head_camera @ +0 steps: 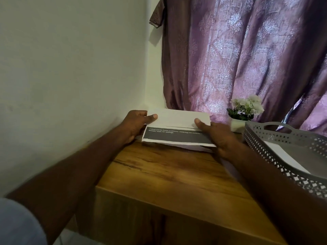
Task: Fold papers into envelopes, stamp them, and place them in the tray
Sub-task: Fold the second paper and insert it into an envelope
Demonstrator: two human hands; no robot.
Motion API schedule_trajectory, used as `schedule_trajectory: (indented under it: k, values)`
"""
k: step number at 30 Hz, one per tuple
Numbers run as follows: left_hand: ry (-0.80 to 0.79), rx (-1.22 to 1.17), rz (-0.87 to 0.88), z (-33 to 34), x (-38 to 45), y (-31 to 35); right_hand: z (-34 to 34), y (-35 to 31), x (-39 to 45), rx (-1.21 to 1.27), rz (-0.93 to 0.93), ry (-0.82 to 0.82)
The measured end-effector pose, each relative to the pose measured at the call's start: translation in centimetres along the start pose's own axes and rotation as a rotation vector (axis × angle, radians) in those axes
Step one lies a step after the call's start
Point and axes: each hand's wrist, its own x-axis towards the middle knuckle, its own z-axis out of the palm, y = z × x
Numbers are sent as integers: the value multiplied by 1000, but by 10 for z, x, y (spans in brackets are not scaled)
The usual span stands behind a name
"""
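Note:
A white paper (177, 128), folded over with a dark printed band along its lower part, is held just above the far end of the wooden table (164, 174). My left hand (136, 126) pinches its left edge, thumb on top. My right hand (217, 137) grips its right edge, thumb pressing the upper fold. A grey perforated tray (265, 147) stands at the right with a white sheet (284, 158) lying inside it. No stamp is in view.
A small white pot with white flowers (246, 112) stands behind the tray by the purple curtain (247, 59). A pale wall (70, 68) runs along the table's left side. The table's front edge is near me.

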Motion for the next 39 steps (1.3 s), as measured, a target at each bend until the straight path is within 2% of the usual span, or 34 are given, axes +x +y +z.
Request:
schedule_trajectory:
  k: [3, 7, 9, 11, 14, 16, 20, 23, 27, 30, 35, 39]
  values:
    - [-35, -44, -2, -2, 1, 2, 1, 5, 1, -92, -33, 26]
    - [-152, 15, -58, 2, -2, 5, -4, 2, 3, -32, -35, 120]
    - [-117, 64, -60, 4, -5, 6, -3, 2, 3, -1, -25, 136]
    - [-16, 99, -48, 3, -3, 6, -1, 2, 2, 15, -25, 140]
    - [93, 25, -37, -1, 2, 6, 0, 1, 2, -4, -34, 156]
    - [57, -48, -41, -1, 2, 9, -2, 1, 3, 10, -30, 158]
    - [-30, -12, -42, 1, -2, 8, -2, 4, 7, 35, -20, 131]
    - [-2, -8, -33, -1, 0, 5, -2, 4, 9, 19, -21, 119]
    - [62, -30, -27, -4, 2, 3, -6, 3, 8, -141, -152, 226]
    - [74, -44, -31, -5, 5, 0, -8, 3, 8, -156, -195, 259]
    - [62, -24, -66, -9, 9, 2, -3, -1, 3, -40, -178, 220]
    - [93, -90, -84, -7, 8, 4, 0, -4, 1, 85, -51, 159]
